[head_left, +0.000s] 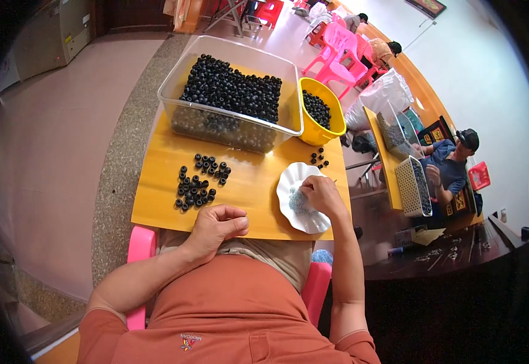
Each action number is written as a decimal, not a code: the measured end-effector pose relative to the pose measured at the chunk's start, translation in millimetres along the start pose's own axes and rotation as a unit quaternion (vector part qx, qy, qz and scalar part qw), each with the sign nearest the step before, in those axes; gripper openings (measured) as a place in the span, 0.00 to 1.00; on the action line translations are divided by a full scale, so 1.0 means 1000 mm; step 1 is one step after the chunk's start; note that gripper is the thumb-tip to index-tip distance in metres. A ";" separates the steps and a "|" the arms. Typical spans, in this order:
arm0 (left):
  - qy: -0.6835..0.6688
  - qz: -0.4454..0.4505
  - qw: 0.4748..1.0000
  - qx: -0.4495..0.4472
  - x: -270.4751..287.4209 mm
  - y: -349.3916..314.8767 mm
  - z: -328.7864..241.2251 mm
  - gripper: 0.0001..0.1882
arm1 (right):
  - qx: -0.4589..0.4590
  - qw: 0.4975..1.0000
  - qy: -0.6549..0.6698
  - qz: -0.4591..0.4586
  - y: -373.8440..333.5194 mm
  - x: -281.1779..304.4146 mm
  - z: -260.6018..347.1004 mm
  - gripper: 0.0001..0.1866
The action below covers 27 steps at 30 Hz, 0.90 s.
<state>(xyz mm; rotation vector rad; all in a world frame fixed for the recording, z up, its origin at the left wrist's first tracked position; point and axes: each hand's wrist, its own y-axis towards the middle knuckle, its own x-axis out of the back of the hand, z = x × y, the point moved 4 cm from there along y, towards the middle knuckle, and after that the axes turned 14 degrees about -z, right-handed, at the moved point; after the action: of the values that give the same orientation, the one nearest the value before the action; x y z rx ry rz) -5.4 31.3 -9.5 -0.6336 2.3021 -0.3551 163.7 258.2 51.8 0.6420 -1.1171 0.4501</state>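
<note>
My left hand [216,229] rests at the table's near edge, thumb against curled fingers; whatever lies between them is hidden. Just beyond it, several loose black beads [196,189] are scattered on the yellow tabletop [252,200]. Over a white scalloped dish [313,225], my right hand [323,197] reaches down with its fingertips pinched together. Small pale blue-grey pieces [299,202] lie in the dish beside those fingers, too tiny to make out singly. A thin dark tip shows by the right knuckles, its kind unclear.
A clear plastic bin [252,136] of black beads stands at the table's far side. Against its right is a yellow tub [331,130] of beads, with several loose beads [320,159] before it. Rightward, a person [449,161] sits at another table with a white basket [415,188].
</note>
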 end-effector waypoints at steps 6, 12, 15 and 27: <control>-0.007 0.002 1.000 -0.003 0.000 0.001 0.001 0.07 | 0.038 0.999 -0.025 0.008 -0.003 -0.002 -0.004 0.08; 0.002 -0.001 1.000 -0.005 -0.001 0.000 0.000 0.07 | 0.082 0.995 -0.048 -0.007 -0.004 -0.002 -0.006 0.07; -0.004 -0.005 1.000 -0.005 -0.001 0.000 0.001 0.07 | 0.090 0.995 -0.046 -0.019 -0.005 -0.002 -0.004 0.07; 0.003 0.003 1.000 -0.015 -0.002 -0.001 0.001 0.07 | 0.143 0.982 -0.119 0.025 -0.003 0.000 -0.003 0.05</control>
<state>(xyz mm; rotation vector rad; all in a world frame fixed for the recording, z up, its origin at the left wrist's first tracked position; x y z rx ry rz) -3.4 31.6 -8.5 -0.6423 2.3181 -0.3210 167.3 257.9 50.6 0.9395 -1.3086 0.5950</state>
